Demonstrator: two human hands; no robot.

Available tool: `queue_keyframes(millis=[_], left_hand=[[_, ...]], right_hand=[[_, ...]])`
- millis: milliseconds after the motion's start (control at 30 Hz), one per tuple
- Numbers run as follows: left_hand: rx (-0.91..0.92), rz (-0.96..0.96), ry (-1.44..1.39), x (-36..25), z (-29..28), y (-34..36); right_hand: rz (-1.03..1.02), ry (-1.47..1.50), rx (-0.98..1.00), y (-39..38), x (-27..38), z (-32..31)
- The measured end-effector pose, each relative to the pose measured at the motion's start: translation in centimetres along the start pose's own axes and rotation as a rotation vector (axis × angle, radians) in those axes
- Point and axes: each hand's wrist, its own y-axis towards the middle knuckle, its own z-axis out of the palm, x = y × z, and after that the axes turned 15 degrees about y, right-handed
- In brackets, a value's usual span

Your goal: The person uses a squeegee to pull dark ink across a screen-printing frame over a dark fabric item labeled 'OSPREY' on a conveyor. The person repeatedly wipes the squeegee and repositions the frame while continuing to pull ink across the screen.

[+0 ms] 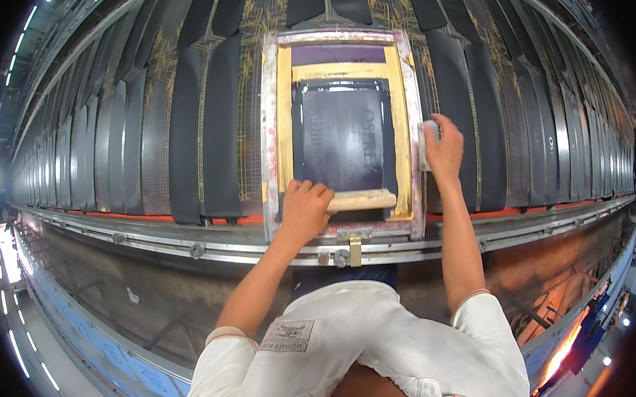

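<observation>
A rectangular printing screen frame (pixel 269 122) lies over the long table, with yellow tape around a dark, ink-coated mesh (pixel 342 136). A pale wooden squeegee bar (pixel 361 200) lies across the mesh's lower end, and my left hand (pixel 306 206) has its fingers wrapped over the bar's left part. At the frame's right edge my right hand (pixel 443 149) is curled around a small pale handle (pixel 428 131) on the side of the frame.
Rows of dark fabric panels (pixel 185 141) with yellow-marked strips cover the table to both sides and behind the frame. A metal rail (pixel 176 245) with clamps runs along the near edge. Lit walkway floor (pixel 45 335) shows at the far left.
</observation>
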Motion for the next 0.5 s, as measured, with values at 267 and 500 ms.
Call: queue_keyframes(millis=[267, 500], left_hand=[[-0.038, 0.01, -0.052, -2.1, -0.2, -1.0], [-0.137, -0.044, -0.07, -0.8, -0.6, -2.0]], right_hand=[[0.268, 0.068, -0.018, 2.6, -3.2, -2.0], [0.18, 0.234, -0.031, 3.5, 1.7, -0.9]])
